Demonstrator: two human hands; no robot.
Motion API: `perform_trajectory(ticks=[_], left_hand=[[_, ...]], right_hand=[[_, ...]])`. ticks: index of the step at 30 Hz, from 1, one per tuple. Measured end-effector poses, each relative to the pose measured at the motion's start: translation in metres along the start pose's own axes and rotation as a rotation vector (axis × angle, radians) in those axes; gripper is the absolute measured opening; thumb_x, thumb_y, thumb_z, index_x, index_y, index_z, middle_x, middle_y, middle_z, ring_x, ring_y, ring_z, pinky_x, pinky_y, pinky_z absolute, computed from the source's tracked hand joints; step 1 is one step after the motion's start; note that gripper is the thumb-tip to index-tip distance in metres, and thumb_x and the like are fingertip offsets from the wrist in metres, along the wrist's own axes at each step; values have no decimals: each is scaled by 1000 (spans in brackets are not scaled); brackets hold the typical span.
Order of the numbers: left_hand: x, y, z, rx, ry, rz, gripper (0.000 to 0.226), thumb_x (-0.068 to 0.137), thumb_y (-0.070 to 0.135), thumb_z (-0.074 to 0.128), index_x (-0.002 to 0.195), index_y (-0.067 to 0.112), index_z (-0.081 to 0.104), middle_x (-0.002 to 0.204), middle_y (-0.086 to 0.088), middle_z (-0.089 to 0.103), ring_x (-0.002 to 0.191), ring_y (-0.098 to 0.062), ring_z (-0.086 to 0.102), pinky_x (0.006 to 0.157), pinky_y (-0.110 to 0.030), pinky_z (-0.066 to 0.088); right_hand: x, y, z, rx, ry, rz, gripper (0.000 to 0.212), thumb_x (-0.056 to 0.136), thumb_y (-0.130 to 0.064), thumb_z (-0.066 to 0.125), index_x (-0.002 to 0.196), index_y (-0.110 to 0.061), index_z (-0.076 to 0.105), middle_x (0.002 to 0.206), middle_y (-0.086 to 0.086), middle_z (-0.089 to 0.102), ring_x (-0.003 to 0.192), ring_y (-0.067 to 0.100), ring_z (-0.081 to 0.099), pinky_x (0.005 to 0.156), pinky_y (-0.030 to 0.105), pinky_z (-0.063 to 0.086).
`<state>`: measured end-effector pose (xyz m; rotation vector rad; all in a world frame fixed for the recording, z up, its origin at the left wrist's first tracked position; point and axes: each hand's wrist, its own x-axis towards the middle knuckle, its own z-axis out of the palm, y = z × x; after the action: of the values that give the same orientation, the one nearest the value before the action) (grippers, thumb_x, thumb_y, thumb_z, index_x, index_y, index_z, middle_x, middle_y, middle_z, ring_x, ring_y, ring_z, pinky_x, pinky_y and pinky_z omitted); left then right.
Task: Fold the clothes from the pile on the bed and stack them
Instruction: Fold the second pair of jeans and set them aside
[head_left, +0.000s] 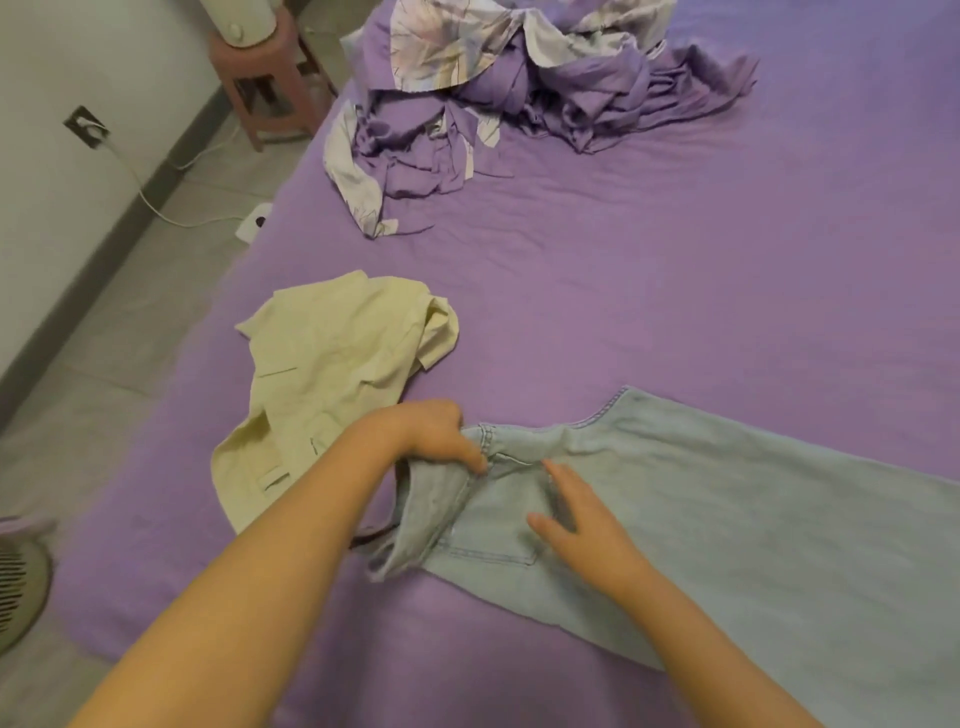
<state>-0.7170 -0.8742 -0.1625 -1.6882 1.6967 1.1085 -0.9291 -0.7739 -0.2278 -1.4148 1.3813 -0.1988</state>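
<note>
Her left hand (441, 436) pinched the waistband of the pale blue denim jeans (701, 509) at five o'clock on the purple bed (649, 291), right hand (576, 525) pressing flat-fingered, probably to smooth them for folding.

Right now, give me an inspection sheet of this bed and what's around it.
Surface: bed with a lilac sheet, lightly wrinkled.
Job's things: light blue jeans spread flat, waistband toward the left; pale yellow garment crumpled beside them, unfolded; no folded stack seen.
Clutter: heap of purple and floral bedding at the far end.
Grippers: left hand grips the jeans' waistband; right hand lies flat on the jeans near the back pocket.
Cables: white cord runs from the wall socket across the floor to a white adapter by the bed.
Surroundings: pink stool, fan on the tiled floor.
</note>
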Motion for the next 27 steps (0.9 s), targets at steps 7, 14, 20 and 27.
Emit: perform_trajectory(ticks=[7, 14, 20, 27], left_hand=[[-38, 129, 16, -898, -180, 126, 37, 93, 45, 53, 98, 9, 61, 68, -8, 67, 56, -17, 66, 64, -32, 57], [-24, 220, 92, -676, -3, 432, 35, 103, 26, 38, 133, 12, 50, 126, -7, 56, 113, -17, 54, 91, -23, 39], [19, 184, 161, 123, 463, 193, 55, 101, 44, 28, 152, 30, 12, 161, -5, -2, 147, -26, -5, 117, -43, 4], [40, 189, 194, 400, 517, 387, 66, 89, 60, 27, 141, 24, 45, 149, -15, 37, 137, -39, 31, 106, -68, 23]], right_hand=[[-72, -26, -45, 686, 289, -14, 72, 74, -65, 63, 136, -45, 33, 127, -31, 52, 115, -15, 49, 86, 6, 44], [-98, 68, -107, 29, 397, 274, 89, 85, -11, 64, 152, -16, 5, 146, 7, 41, 122, 23, 51, 89, 20, 40], [-91, 134, -107, -96, 420, 370, 92, 88, -18, 54, 150, -26, -14, 149, 4, 35, 111, 25, 55, 72, 29, 45], [-78, 158, -80, -476, 529, 246, 73, 95, -36, 50, 151, -22, 5, 158, 17, -2, 141, 34, 24, 104, 41, 38]])
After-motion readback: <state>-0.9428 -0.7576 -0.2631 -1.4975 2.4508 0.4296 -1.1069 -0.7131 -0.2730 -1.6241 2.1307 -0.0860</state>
